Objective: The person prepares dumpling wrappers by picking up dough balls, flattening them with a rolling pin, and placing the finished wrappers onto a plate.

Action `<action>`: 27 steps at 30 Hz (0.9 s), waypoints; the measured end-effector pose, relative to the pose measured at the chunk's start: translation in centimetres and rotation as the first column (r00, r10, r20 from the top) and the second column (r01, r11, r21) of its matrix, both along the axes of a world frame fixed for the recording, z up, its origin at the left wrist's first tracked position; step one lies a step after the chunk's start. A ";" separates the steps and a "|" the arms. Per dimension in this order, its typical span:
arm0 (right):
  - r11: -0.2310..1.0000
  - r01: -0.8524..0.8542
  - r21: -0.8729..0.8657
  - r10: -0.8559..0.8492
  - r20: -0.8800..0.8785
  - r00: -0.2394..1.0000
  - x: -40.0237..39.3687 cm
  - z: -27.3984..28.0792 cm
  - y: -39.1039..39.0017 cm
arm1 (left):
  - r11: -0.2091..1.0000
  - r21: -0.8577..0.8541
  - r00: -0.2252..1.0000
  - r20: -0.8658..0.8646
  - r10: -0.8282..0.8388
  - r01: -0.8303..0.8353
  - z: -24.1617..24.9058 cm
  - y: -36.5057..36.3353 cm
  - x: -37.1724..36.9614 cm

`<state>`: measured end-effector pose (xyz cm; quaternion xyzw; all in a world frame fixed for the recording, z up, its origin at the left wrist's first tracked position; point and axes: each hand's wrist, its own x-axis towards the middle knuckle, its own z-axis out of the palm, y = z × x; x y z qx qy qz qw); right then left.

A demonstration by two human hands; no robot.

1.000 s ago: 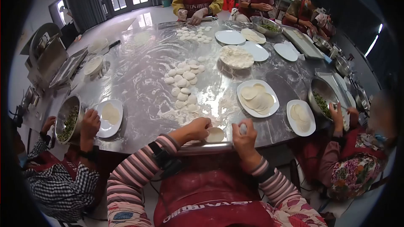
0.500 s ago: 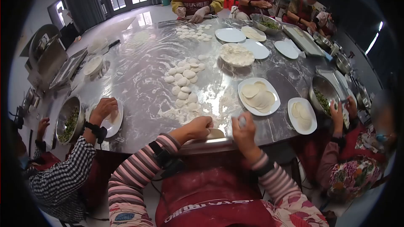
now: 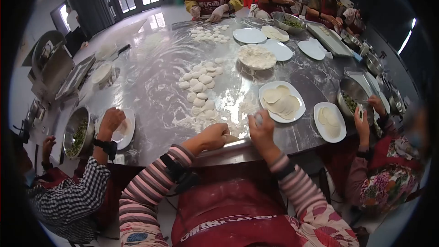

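At the table's near edge, my left hand [image 3: 212,137] is closed, with fingers pinched on a dough wrapper [image 3: 231,139] that lies flat on the floured metal. Just right of it, my right hand [image 3: 262,133] is wrapped round a rolling pin [image 3: 259,120]; only its pale rounded end shows above the fist, the rest being hidden. Beyond my hands, several small flattened dough pieces [image 3: 199,87] lie in a loose heap on flour. A white plate [image 3: 296,115] with overlapping rolled wrappers [image 3: 282,102] stands ahead of my right hand.
A bowl of flour [image 3: 257,56] stands past the heap. Co-workers sit on both sides: one hand [image 3: 112,120] is over a plate at left, another [image 3: 361,120] is beside a metal bowl of green filling [image 3: 351,101]. More people stand across the table [image 3: 155,91].
My right hand has shifted slightly away from me and to the left, still round the rolling pin. My left hand stays at the wrapper. The whole view has tilted a little.
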<state>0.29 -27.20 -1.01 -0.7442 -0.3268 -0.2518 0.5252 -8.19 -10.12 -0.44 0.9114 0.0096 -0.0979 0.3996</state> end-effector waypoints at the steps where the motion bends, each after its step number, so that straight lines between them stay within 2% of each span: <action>1: 1.000 -0.013 0.009 0.014 -0.026 1.000 1.0 0.1 1.5 | 0.998 0.021 0.998 0.005 0.065 -0.065 0.1 -0.1 0.2; 3: 0.999 0.005 0.051 -0.003 -0.040 0.999 2.0 0.2 2.3 | 0.989 0.024 0.989 0.022 0.148 -0.148 -0.4 0.1 0.7; 4: 1.000 -0.005 0.017 0.005 0.018 1.000 2.0 -0.1 2.0 | 0.989 0.009 0.989 0.011 0.148 -0.148 0.4 -0.1 0.6; 5: 1.000 -0.012 -0.021 0.013 0.075 0.997 1.8 -0.6 1.6 | 0.991 0.043 0.992 0.015 0.124 -0.125 -0.2 0.0 0.5; 6: 0.998 -0.013 -0.056 0.015 0.025 1.000 0.5 0.3 0.3 | 0.992 0.070 0.995 0.019 0.102 -0.103 -0.9 0.2 0.5; 7: 0.991 0.016 -0.137 0.002 0.135 0.991 -0.1 -0.4 -0.9 | 0.993 0.084 0.996 -0.034 0.081 -0.078 0.1 -0.2 0.3; 8: 0.993 -0.014 -0.114 0.027 0.114 0.993 -1.0 -0.5 -2.0 | 0.994 0.092 0.994 -0.090 0.065 -0.057 1.0 -0.6 0.0; 9: 0.990 -0.008 -0.138 0.034 0.190 0.981 -2.0 0.3 -2.9 | 0.993 0.111 0.998 -0.037 0.050 -0.045 0.3 -0.5 0.3; 10: 0.996 -0.058 -0.067 0.062 0.053 0.997 -2.7 0.0 -3.5 | 0.992 0.121 0.999 -0.033 0.035 -0.031 0.1 -0.4 1.0; 12: 0.994 -0.097 0.052 0.104 -0.142 0.984 -4.1 0.6 -4.6 | 0.982 -0.178 0.994 -0.105 0.041 -0.059 0.0 -0.4 2.3; 13: 0.994 -0.093 0.060 0.100 -0.142 0.985 -4.4 0.8 -4.8 | 0.963 -0.258 0.982 -0.183 0.035 -0.082 1.6 -1.2 3.2; 14: 0.990 -0.119 0.077 0.129 -0.154 0.980 -4.5 0.9 -5.0 | 0.965 -0.250 0.983 -0.183 0.033 -0.079 1.9 -1.8 4.4; 16: 0.986 -0.139 0.098 0.153 -0.161 0.975 -4.2 0.7 -5.1 | 0.851 -0.500 0.979 -0.187 0.076 -0.161 2.2 -3.5 7.3; 18: 0.974 -0.179 0.138 0.195 -0.108 0.975 -3.8 0.4 -4.9 | 0.834 -0.527 0.978 -0.196 0.067 -0.162 3.1 -5.4 10.9; 20: 0.971 -0.186 0.148 0.202 -0.102 0.974 -3.6 0.2 -4.8 | 0.670 -0.708 0.972 -0.214 0.094 -0.221 3.6 -7.0 14.2; 21: 0.969 -0.195 0.152 0.211 -0.099 0.972 -3.6 0.1 -4.8 | 0.671 -0.708 0.972 -0.217 0.092 -0.221 3.3 -7.2 15.6; 23: 0.966 -0.203 0.158 0.220 -0.100 0.970 -3.5 -0.1 -4.7 | 0.462 -0.847 0.965 -0.219 0.145 -0.261 2.1 -7.1 17.9; 24: 0.964 -0.213 0.162 0.236 -0.136 0.962 -3.6 -0.2 -4.8 | 0.461 -0.846 0.964 -0.224 0.146 -0.267 2.0 -7.0 17.8; 27: 0.959 -0.227 0.172 0.256 -0.168 0.952 -4.0 0.3 -5.2 | 0.594 -0.689 0.908 -0.274 0.317 -0.415 2.7 -4.7 15.9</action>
